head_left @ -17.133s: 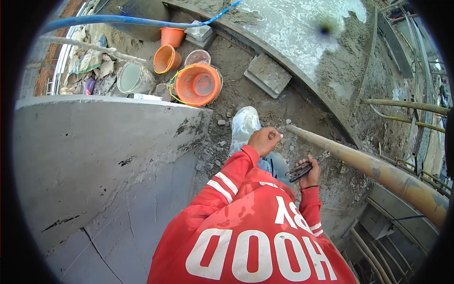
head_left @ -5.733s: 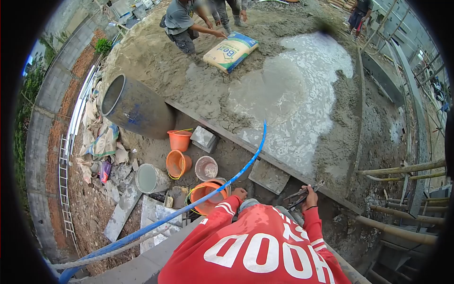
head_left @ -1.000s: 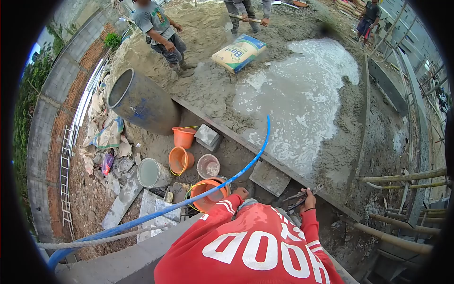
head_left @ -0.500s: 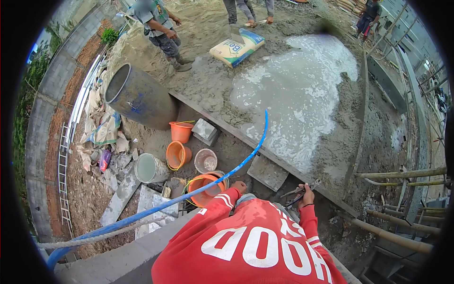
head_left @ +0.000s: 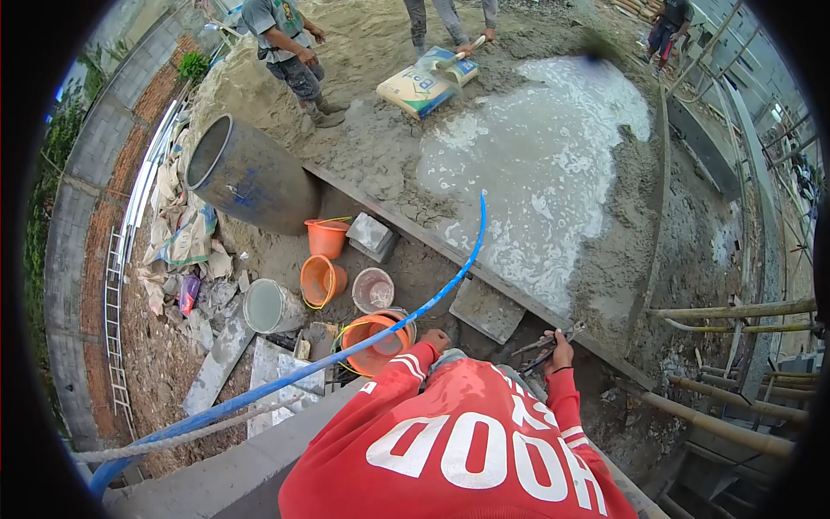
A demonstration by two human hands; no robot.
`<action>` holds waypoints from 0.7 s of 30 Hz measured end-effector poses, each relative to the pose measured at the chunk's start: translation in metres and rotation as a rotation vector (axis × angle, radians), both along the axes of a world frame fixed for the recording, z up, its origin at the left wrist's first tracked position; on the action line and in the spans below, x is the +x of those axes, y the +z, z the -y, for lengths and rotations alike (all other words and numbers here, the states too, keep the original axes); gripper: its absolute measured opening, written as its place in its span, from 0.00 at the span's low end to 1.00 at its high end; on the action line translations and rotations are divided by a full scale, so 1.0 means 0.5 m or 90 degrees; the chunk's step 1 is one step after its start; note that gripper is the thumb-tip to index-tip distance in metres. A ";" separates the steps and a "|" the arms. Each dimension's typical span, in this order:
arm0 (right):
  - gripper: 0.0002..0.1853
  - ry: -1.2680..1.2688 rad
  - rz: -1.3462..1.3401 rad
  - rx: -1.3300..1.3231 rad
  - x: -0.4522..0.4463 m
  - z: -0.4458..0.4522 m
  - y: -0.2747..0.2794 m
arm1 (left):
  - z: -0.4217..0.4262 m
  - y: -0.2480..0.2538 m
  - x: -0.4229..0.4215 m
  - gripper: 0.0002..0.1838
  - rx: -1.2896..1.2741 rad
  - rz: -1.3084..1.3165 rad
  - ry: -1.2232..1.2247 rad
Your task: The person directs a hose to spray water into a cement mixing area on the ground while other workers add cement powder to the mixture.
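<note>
Three orange buckets [head_left: 322,281] stand on muddy ground [head_left: 346,208], two toward 9 o'clock and the largest at 7 o'clock, set in another pail. A pale bucket [head_left: 270,307] of greyish liquid sits near 8 o'clock, a stained pail [head_left: 373,291] between it and the board [head_left: 432,246]. That board slants from 10 to 4 o'clock, edging a pool [head_left: 545,173] of wet grey mix with white froth, which spreads around 1 and 2 o'clock inside a rim of rough mud. The tip of a blue hose [head_left: 294,374] hangs over the pool; the rest curves down to 7 o'clock, beside a rope [head_left: 199,438].

The right hand [head_left: 559,353], at 4 o'clock, is wrapped round the pliers [head_left: 534,343], their head pointing toward 2 o'clock. The left hand [head_left: 437,340], near 6 o'clock, is loosely curled; I cannot tell whether it holds anything. A slab [head_left: 488,310] lies between the hands and the board.

A bag [head_left: 421,89] lies at 12 o'clock, a worker's shovel [head_left: 439,60] over it. Another worker [head_left: 298,52] stands at 11 o'clock, a third person [head_left: 666,35] between 1 and 2. A big drum [head_left: 259,177] leans in view at 10 o'clock. Block-and-brick wall [head_left: 78,225] and ladder [head_left: 115,329] close the 9 o'clock side; bamboo poles [head_left: 718,424] cross at 3 to 4 o'clock.
</note>
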State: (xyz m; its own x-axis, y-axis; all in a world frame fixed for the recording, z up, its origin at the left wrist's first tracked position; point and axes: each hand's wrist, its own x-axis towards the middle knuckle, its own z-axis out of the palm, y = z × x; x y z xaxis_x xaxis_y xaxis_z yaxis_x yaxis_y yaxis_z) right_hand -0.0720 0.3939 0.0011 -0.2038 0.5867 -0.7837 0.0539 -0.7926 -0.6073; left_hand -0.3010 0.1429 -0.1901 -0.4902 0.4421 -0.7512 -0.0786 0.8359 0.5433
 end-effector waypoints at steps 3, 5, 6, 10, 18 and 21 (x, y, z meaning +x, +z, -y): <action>0.17 0.002 0.005 -0.001 0.001 -0.002 -0.002 | 0.001 -0.008 0.001 0.14 0.002 0.005 0.009; 0.17 0.001 0.010 0.001 0.002 0.000 -0.002 | 0.001 -0.005 0.002 0.14 0.003 0.007 0.015; 0.17 0.001 0.013 0.003 0.002 -0.001 -0.002 | -0.002 0.008 0.002 0.14 -0.006 0.030 0.023; 0.17 -0.004 -0.003 -0.007 0.000 0.001 0.008 | 0.000 -0.001 0.002 0.13 0.003 0.009 -0.001; 0.17 -0.002 0.009 -0.001 0.006 0.001 0.003 | -0.004 0.006 0.004 0.12 -0.006 0.019 0.019; 0.17 -0.001 0.009 -0.002 0.005 0.001 0.000 | -0.007 0.014 0.003 0.13 -0.007 0.023 0.021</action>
